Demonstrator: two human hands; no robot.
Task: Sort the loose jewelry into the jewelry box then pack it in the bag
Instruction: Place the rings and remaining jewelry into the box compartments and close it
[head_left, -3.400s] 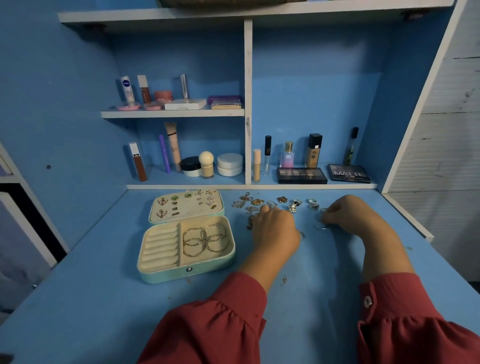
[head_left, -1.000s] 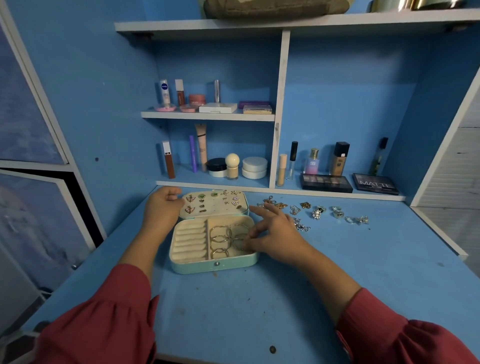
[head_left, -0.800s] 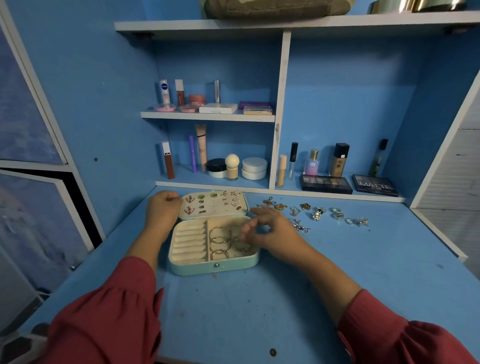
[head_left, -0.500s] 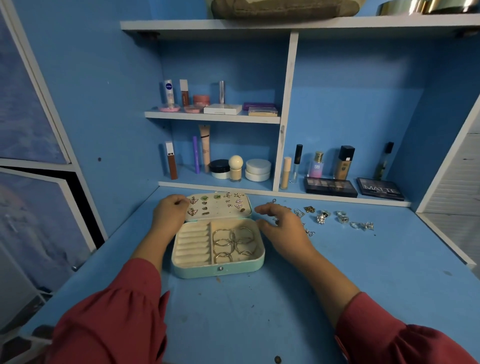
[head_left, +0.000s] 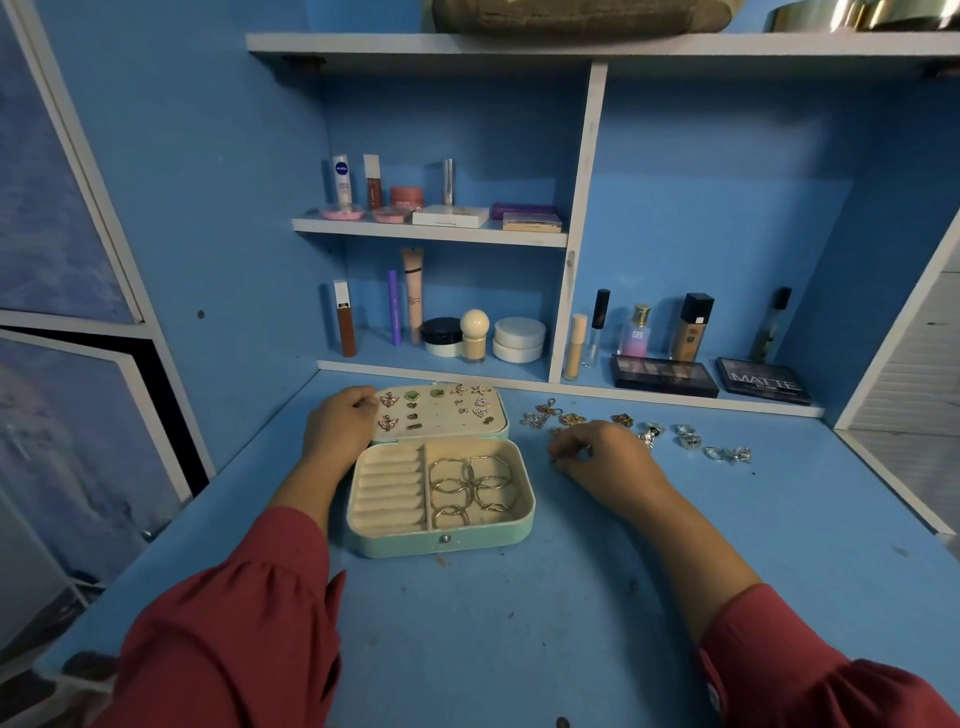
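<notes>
Mint-green jewelry box (head_left: 441, 540) is laid open on the blue desk (head_left: 519, 623), lid (head_left: 441, 413) folded flat toward the shelves. Small earrings (head_left: 388, 400) are pinned across the cream lid panel. Several gold hoops (head_left: 470, 486) are piled in the right-hand compartment of the base; the ribbed ring rolls (head_left: 387, 488) in the left compartment are seen bare.

Left hand (head_left: 337, 431) is rested at the lid's left edge, fingers curled loosely, fingertips touching the lid near one winged earring. No item is seen held in it.

Right hand (head_left: 602, 457) is placed on the desk just right of the box, thumb and forefinger pinched together close to the surface. Whether a piece is caught between them cannot be told; the spot is too small and dark.

Loose jewelry (head_left: 571, 418) is strung out in a row behind and to the right of that hand: gold pieces nearer the box, silver pieces (head_left: 688, 441) further right, near the shelf edge.

Red sleeves (head_left: 234, 623) are seen on both arms. Cosmetics are lined up on the back shelves, with two eyeshadow palettes (head_left: 662, 374) lying flat. An olive bag (head_left: 571, 15) is partly seen on the top shelf, cut off by the frame edge.
</notes>
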